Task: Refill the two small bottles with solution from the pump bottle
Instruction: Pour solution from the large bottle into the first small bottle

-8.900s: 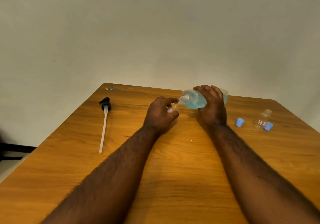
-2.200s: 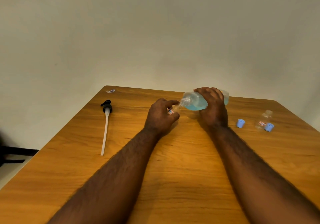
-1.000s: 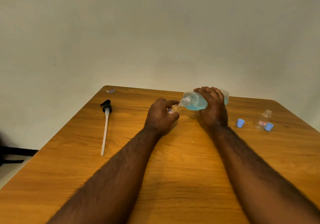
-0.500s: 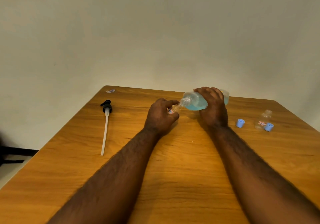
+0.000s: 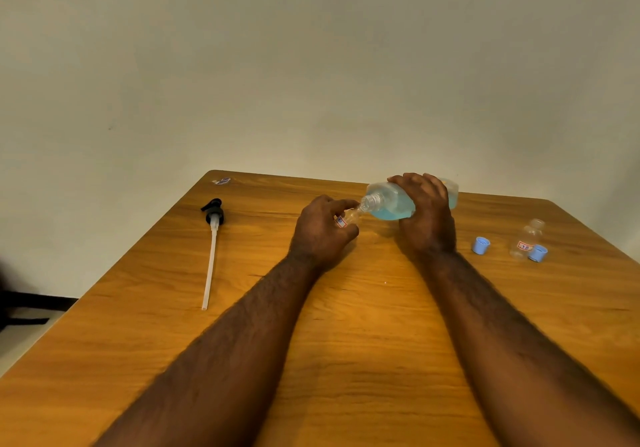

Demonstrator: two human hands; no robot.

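Right hand (image 5: 427,218) fingers gripping tilted pump bottle (image 5: 391,204), left hand (image 5: 322,233) fingers gripping small bottle (image 5: 349,218)

Two hands, left (image 5: 320,235) and right (image 5: 427,219). One big bottle (image 5: 391,202) of blue liquid. Two small clear bottles, one (image 5: 349,218) held and one (image 5: 526,244) standing. Two blue caps (image 5: 481,245) (image 5: 538,253). One pump head (image 5: 212,238) with its tube. One worktop (image 5: 346,325).

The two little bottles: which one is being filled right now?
The small bottle in the left hand, tilted against the pump bottle neck. The other small bottle stands untouched at the right, between two blue caps.
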